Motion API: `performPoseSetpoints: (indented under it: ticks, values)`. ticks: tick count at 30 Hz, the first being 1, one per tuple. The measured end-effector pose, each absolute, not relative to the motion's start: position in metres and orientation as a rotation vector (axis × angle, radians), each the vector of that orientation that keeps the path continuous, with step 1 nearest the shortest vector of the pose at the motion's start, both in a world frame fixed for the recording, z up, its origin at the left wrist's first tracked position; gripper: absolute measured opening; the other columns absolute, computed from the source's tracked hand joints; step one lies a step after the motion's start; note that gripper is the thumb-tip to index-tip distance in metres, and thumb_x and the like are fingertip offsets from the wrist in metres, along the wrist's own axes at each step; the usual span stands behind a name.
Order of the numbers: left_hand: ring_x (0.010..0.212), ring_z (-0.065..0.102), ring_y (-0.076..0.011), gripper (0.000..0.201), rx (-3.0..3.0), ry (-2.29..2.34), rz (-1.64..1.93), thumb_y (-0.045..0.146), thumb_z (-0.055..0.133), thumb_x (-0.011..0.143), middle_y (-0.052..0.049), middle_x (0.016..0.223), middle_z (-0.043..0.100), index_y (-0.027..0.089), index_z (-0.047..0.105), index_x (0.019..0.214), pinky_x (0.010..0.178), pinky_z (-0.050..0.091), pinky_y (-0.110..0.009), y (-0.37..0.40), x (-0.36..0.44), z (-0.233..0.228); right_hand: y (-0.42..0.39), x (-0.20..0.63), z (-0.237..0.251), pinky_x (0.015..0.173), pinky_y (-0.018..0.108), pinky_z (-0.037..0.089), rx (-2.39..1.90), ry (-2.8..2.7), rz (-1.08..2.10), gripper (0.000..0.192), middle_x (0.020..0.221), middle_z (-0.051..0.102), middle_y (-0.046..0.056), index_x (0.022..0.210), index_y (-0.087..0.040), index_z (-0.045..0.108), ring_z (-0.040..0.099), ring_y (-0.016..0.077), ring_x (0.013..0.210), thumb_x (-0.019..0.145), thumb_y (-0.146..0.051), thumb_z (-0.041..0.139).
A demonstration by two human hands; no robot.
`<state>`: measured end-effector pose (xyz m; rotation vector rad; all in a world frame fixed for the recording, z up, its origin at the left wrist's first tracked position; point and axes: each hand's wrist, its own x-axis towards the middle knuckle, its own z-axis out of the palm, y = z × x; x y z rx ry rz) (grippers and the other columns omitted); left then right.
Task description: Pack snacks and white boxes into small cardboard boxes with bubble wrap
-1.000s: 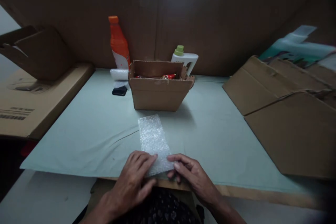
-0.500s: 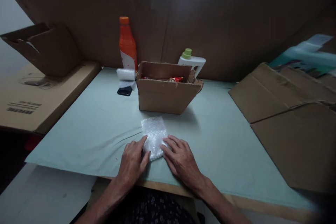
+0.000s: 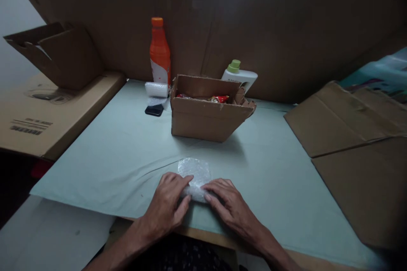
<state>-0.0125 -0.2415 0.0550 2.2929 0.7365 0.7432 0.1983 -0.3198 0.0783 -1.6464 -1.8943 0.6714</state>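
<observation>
Lying between left hand (image 3: 168, 203) and right hand (image 3: 227, 203), touching both: bubble wrap (image 3: 195, 175).

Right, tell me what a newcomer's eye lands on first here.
First, the two hands at the near table edge: the left hand and right hand both press on a small bubble wrap piece. Behind it, mid-table, stands an open cardboard box with red packets inside. An orange bottle stands upright at the back, left of the box.

One head-worn camera looks forward and down over the bench (image 3: 104, 152), close above the hands (image 3: 197, 205).
</observation>
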Motion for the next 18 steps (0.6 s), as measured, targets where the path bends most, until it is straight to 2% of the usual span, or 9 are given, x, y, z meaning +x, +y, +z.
performPoseSetpoints:
  ticks: [4, 7, 12, 15, 18]
  values:
    - [0.093, 0.061, -0.0246, 0.043, 2.321, 0.96, 0.647, 0.02, 0.05, 0.091, -0.009, 0.105, 0.07, 0.021, 0.053, 0.134, 0.086, 0.05, -0.044, -0.218, 0.001, 0.046, -0.319, 0.206, 0.069, 0.092, 0.047, 0.051, -1.657, -1.876, 0.397, 0.038, 0.119, 0.07, 0.011, 0.131, -0.025, 0.059, 0.064, 0.0282, 0.108, 0.094, -0.035, 0.061]
    - [0.094, 0.06, -0.0272, 0.039, 2.419, 1.121, 0.526, 0.022, 0.053, 0.091, -0.01, 0.102, 0.068, 0.017, 0.057, 0.129, 0.086, 0.049, -0.045, -0.205, 0.007, 0.042, -0.313, 0.21, 0.061, 0.096, 0.051, 0.048, -1.647, -1.961, 0.151, 0.047, 0.129, 0.066, 0.015, 0.138, -0.022, 0.052, 0.06, 0.0307, 0.117, 0.094, -0.034, 0.061]
    - [0.103, 0.056, -0.0292, 0.039, 2.439, 1.185, 0.536, 0.023, 0.055, 0.09, -0.012, 0.112, 0.064, 0.016, 0.058, 0.128, 0.091, 0.048, -0.047, -0.201, 0.009, 0.037, -0.291, 0.211, 0.047, 0.101, 0.054, 0.046, -1.851, -1.961, 0.206, 0.06, 0.139, 0.059, 0.021, 0.141, -0.014, 0.049, 0.054, 0.0352, 0.126, 0.092, -0.046, 0.06]
    - [0.111, 0.055, -0.029, 0.044, 2.374, 1.131, 0.628, 0.021, 0.053, 0.088, -0.013, 0.122, 0.063, 0.017, 0.055, 0.132, 0.098, 0.046, -0.049, -0.201, 0.006, 0.03, -0.281, 0.208, 0.045, 0.104, 0.056, 0.043, -1.946, -1.942, 0.292, 0.044, 0.14, 0.057, 0.023, 0.122, -0.013, 0.063, 0.052, 0.0375, 0.13, 0.09, -0.044, 0.06]
    - [0.12, 0.052, -0.0292, 0.062, 2.282, 0.978, 0.679, 0.019, 0.054, 0.081, -0.014, 0.131, 0.059, 0.019, 0.045, 0.142, 0.104, 0.043, -0.052, -0.198, 0.0, 0.028, -0.281, 0.205, 0.047, 0.105, 0.053, 0.043, -1.828, -1.925, 0.476, 0.023, 0.138, 0.059, 0.019, 0.105, -0.017, 0.064, 0.053, 0.0337, 0.129, 0.085, -0.028, 0.061]
